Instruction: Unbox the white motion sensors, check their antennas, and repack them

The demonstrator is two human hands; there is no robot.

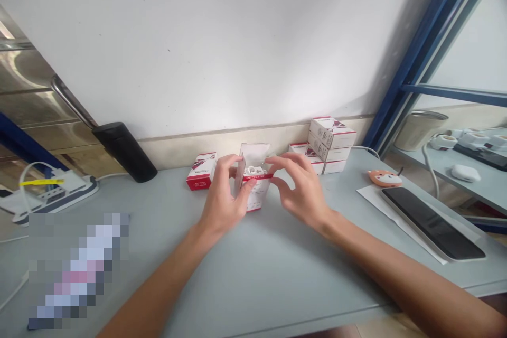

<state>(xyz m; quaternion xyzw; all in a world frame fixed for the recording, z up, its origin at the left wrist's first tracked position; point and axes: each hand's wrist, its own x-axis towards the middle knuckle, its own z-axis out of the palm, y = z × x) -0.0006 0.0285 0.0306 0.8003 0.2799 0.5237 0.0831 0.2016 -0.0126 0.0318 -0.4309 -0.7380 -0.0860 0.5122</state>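
Observation:
A small white and red cardboard box marked "DETECTOR" stands upright on the desk with its top lid raised. White contents show in its opening; their kind is not clear. My left hand grips the box from the left, thumb on the front and fingers along the side and back. At the right top edge, my right hand has its thumb and forefinger curled round the box's corner and side flap. Slight blur hides exactly how the right fingertips touch the flap.
Behind stand one closed box and a stack of similar boxes by the wall. A black cylinder and power strip lie left. A phone, paper and orange animal-faced object lie right on the grey desk.

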